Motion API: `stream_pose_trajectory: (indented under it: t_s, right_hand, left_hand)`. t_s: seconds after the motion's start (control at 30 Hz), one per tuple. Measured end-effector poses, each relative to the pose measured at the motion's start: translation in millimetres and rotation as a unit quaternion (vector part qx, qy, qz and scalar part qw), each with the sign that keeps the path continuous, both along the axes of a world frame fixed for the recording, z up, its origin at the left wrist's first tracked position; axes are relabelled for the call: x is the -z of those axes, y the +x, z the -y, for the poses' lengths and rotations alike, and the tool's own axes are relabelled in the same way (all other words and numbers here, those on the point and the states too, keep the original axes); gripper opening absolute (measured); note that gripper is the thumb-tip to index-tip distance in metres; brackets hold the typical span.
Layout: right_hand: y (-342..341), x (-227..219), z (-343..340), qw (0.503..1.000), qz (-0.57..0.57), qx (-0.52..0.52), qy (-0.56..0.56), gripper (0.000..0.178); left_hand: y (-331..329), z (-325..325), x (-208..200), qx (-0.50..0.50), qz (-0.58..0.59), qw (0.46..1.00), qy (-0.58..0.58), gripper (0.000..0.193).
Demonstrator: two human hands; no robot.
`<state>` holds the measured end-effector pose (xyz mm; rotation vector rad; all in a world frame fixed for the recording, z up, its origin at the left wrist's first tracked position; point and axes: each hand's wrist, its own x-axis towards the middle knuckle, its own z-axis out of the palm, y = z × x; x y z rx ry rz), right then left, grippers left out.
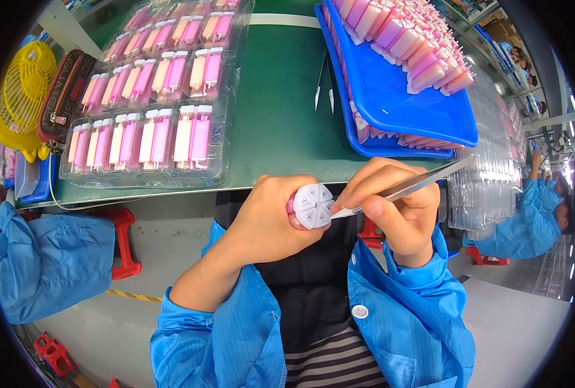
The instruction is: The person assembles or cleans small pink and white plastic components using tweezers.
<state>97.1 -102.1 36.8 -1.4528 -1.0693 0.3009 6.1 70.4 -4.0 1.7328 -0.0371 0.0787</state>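
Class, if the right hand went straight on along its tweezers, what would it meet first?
The white disc in the left hand; the tweezers already reach its edge, though depth leaves contact unclear.

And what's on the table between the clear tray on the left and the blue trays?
In the head view, tweezers lie there on the green tabletop, near the blue trays.

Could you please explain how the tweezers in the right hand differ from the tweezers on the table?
The held tweezers are in the right hand; the loose tweezers lie on the green table. The held tweezers point leftward, the loose tweezers toward the table's near edge. Both have pointed tips.
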Motion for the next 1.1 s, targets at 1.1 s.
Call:
stream_pose_trajectory:
  t_s: [1.1]
  right_hand:
    - [-2.7, 5.1, -1.1, 1.0, -0.02, 0.023, 0.006, 0.007]
  left_hand:
    - [0.9, 0.8, 0.6, -0.015, 0.018, 0.999, 0.036, 0.022]
